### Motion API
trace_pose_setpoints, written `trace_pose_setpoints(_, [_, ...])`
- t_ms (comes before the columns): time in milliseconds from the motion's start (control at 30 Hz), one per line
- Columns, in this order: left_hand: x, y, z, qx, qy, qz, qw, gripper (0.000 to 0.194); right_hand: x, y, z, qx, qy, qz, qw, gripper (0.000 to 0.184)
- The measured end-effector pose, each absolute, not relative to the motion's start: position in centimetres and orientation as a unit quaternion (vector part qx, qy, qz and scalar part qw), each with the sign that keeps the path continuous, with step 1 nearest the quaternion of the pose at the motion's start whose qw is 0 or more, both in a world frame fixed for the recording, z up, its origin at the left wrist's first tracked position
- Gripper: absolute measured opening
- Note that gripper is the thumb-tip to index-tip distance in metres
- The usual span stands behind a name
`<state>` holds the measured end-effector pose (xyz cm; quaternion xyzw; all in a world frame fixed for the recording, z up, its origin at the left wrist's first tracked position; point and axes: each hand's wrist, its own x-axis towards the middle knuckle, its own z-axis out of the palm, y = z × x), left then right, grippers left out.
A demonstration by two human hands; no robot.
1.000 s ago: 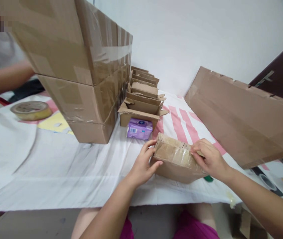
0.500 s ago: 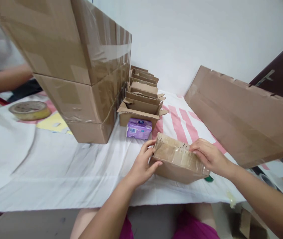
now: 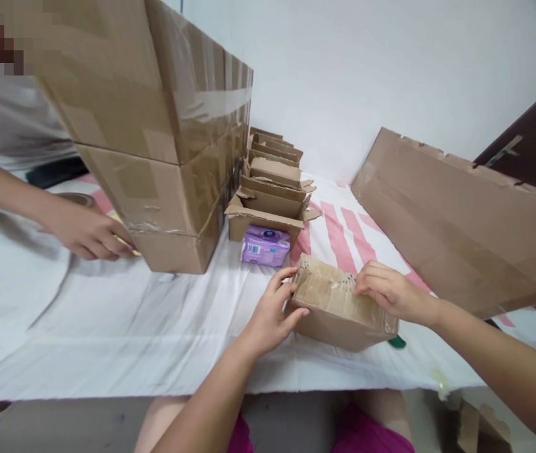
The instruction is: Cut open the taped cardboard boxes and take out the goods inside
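A small brown cardboard box (image 3: 338, 321) sits on the cloth in front of me, with shiny clear tape across its top and dark marks along the far edge. My left hand (image 3: 272, 313) grips its left end, thumb on the near side and fingers at the far corner. On top of the box, toward the right, my right hand (image 3: 385, 288) has its fingers pinched together; what lies between the tips is hidden. A purple soft pack (image 3: 266, 246) with a barcode lies just beyond my left hand. Part of a green object (image 3: 397, 341) shows by the box's right end.
Taped boxes (image 3: 167, 198) form a tall stack at left. Behind the purple pack runs a row of open cartons (image 3: 268, 212). A big cardboard sheet (image 3: 457, 220) leans at right. A co-worker's hand (image 3: 91, 231) is beside the stack, near a tape roll (image 3: 79, 199).
The co-worker's arm has reached in from the left, bringing a hand to the table by the stack and partly covering the tape roll. My hands stay almost unchanged on the box.
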<state>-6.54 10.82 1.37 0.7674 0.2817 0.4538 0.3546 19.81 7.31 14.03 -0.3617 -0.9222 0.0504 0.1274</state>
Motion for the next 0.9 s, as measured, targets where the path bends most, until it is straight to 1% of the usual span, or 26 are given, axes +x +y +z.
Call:
trace_pose_setpoints(267, [-6.3,11.2,1.1,0.769,0.277,0.461,0.345,0.021,19.5,6.7,13.7,-0.415,-0.886,0.077,0.194,0.014])
trace_pose_setpoints(367, [-6.2,11.2,1.0,0.771,0.275,0.464,0.339,0.021,19.4,6.5,13.4,-0.426,-0.879,0.076,0.200,0.014])
trace_pose_setpoints(567, [-6.4,11.3,0.8,0.773,0.272,0.470,0.329,0.022,18.8,6.9,13.0,-0.413,-0.890,0.032,0.191,0.014])
trace_pose_setpoints(700, [-6.3,11.3,0.8,0.770,0.271,0.477,0.326,0.023,18.7,6.8,12.7,-0.443,-0.871,0.054,0.205,0.014])
trace_pose_setpoints(900, [-6.2,11.3,0.9,0.766,0.276,0.474,0.335,0.021,18.5,6.2,12.6,-0.525,-0.812,0.108,0.230,0.007])
